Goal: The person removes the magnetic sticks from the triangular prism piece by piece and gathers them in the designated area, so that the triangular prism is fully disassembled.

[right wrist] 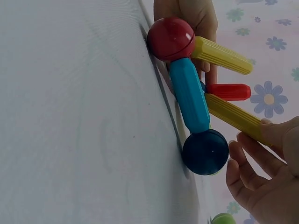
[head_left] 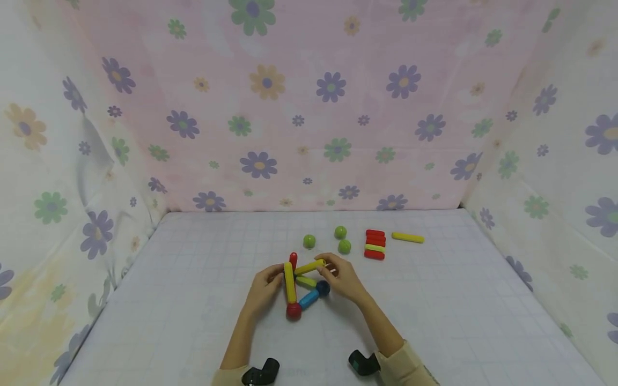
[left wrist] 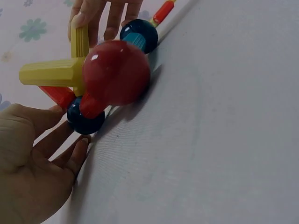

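The right hand (head_left: 341,277) pinches a yellow rod (head_left: 309,267) by its outer end. Its long axis runs leftward to a dark ball (left wrist: 86,120) (gripped by the nearer left hand (head_left: 265,288)).

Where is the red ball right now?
In the head view, the red ball sits just left of the blue rod, at the near end of a yellow rod.

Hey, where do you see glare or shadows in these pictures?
Head view: soft light, faint shadows on the tabletop; left wrist view: a bright highlight on the red ball, a soft shadow beside it; right wrist view: a darker shadow along the blue rod, glare on the red ball.
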Tool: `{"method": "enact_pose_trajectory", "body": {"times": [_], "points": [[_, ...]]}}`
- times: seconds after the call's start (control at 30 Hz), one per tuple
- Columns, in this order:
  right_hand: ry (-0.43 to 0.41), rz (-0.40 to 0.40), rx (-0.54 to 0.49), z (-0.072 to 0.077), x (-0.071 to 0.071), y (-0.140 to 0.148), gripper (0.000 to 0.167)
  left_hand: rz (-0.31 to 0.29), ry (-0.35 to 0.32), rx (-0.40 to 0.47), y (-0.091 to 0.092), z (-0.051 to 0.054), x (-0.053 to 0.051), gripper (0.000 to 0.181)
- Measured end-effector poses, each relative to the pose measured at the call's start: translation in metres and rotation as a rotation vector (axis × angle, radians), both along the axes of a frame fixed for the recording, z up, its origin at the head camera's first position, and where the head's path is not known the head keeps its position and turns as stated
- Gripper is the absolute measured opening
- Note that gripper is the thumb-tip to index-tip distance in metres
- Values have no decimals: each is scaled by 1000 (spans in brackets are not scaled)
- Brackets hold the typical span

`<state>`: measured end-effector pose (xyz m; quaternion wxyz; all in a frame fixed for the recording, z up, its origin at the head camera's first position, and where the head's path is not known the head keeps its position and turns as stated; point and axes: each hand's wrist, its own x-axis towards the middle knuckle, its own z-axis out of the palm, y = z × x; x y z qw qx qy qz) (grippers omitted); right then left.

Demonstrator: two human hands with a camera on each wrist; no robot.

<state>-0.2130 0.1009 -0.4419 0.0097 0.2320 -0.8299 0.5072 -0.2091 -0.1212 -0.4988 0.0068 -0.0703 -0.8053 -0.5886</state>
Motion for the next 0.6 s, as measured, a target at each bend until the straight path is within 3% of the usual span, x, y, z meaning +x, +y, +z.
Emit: {"method": "enact_pose_trajectory", "body": {"times": [0.2,0.27,0.43,0.5,0.6], "points": [[3,4,29,-18,-11,0,25,-139,4,-72,-2,4,-10,31],[8,-5,23,-21,-13,0,26,-158,-3,-79,0,14,-7,32],[39,-63,33,-21,-14,-4,24,-121,-22,-89,1,13,-8,30],[50,-84,35,-22,-14,-5,23,-104,-19,-89,0,3,-11,29],[53,-106,28,-23,-15,-7,22,-84,-21,-91,1,4,-10,29]]}}
